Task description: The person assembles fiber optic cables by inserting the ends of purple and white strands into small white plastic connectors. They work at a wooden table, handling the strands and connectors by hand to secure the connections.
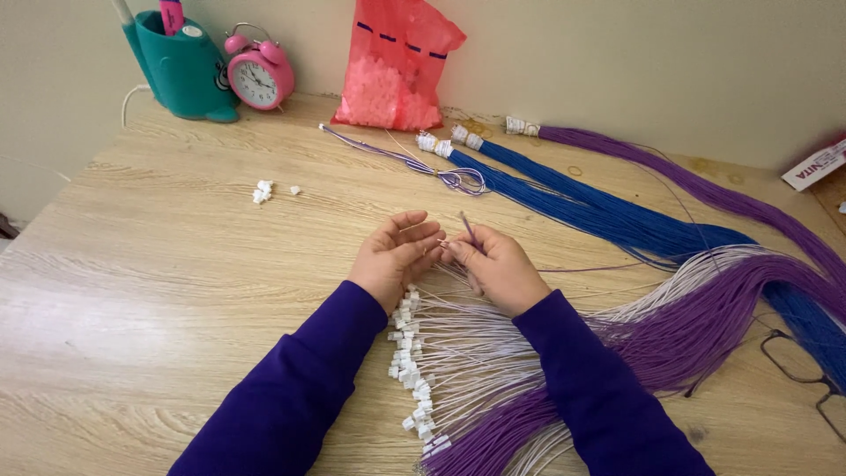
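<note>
A teal desk holder (183,69) stands at the far left rear of the wooden table (159,264), well to the left of the hands and far behind them. A pink alarm clock (258,76) sits just beside it. Nearer, a few loose white connectors (264,190) lie on the bare wood, left of the hands and a little behind them.

The left hand (397,256) is partly open, fingers loosely curled with the palm turned toward the other hand; its fingertips meet the right hand's at a small piece too tiny to make out. Whether it grips anything I cannot tell. Just in front of both hands, toward the person, lies the white and purple wire bundle (467,361), its white plug ends lined up on the left side, under the left wrist.

Behind the hands, against the wall, leans a red plastic bag (394,66) of pale pieces. A small tied wire loop (458,179) lies between the bag and the hands.

The right hand (498,264) is mostly closed, pinching a single purple wire (467,227) that sticks up from its fingers. Behind and right of the hands, blue wire bundles (582,207) and a purple wire bundle (705,189) sweep across the table. Far right, near the edge, lie dark-rimmed glasses (806,375).
</note>
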